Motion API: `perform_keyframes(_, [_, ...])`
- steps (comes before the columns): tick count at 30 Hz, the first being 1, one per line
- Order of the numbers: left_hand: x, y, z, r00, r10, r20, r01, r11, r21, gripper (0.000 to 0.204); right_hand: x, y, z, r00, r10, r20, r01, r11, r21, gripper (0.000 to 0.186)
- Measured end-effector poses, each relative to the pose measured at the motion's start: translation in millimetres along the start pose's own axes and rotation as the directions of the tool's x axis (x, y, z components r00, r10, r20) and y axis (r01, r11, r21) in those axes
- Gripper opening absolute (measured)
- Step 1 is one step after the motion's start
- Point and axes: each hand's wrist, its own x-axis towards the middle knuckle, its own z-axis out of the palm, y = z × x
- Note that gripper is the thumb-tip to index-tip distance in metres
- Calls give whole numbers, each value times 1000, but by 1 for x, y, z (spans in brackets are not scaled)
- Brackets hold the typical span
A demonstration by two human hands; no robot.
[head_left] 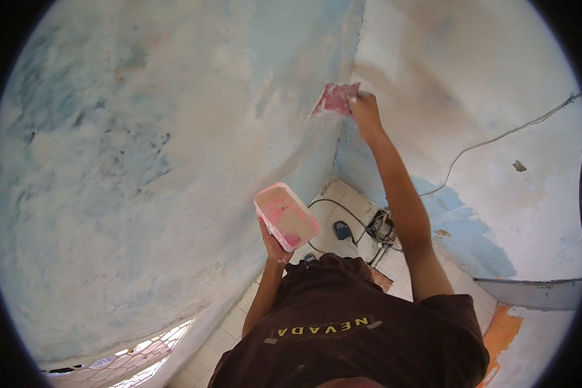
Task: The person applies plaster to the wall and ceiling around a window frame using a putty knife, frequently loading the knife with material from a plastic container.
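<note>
My right hand (366, 111) is stretched up to the wall corner, closed on a reddish-pink putty spreader (336, 99) with white paste along its edge. The spreader's blade lies against the left wall (194, 129), close to the corner line. Lower down, my left hand (275, 246) grips a pink-rimmed rectangular plastic tub (286, 216) from its side and underneath. Pale paste coats the inside of the tub, with pink patches showing through. The left fingers beneath the tub are mostly hidden.
Patchy white and blue covers both walls. A thin cable (478, 145) runs across the right wall (433, 64). On the tiled floor (333, 210) are a dark cable, a tangled dark object (383, 227) and my slippered foot (343, 231). A latticed opening (129, 362) is at lower left.
</note>
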Motion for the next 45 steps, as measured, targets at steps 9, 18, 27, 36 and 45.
perform_keyframes(9, [13, -6, 12, 1000, -7, 18, 7, 1000, 15, 72, 95, -171, 22, 908, -415, 63, 405, 906, 126, 26])
perform_keyframes(18, [24, -14, 10, 999, -48, 24, 49, 998, -43, 74, 23, -125, 17, 666, -724, -181, 489, 606, -628, 33])
perform_keyframes(27, [19, -19, 5, 992, -117, 38, 119, 992, -43, 77, -148, -37, 142, 437, -887, 148, 861, 365, -353, 55])
perform_keyframes(36, [13, -8, 15, 999, -41, 33, 42, 999, -11, 70, -85, -36, 17, 952, -291, -96, 303, 854, 423, 24])
perform_keyframes(45, [6, -8, 34, 994, 92, 65, -96, 994, 58, 72, -117, -39, 6, 979, -162, 123, 20, 680, 733, 31])
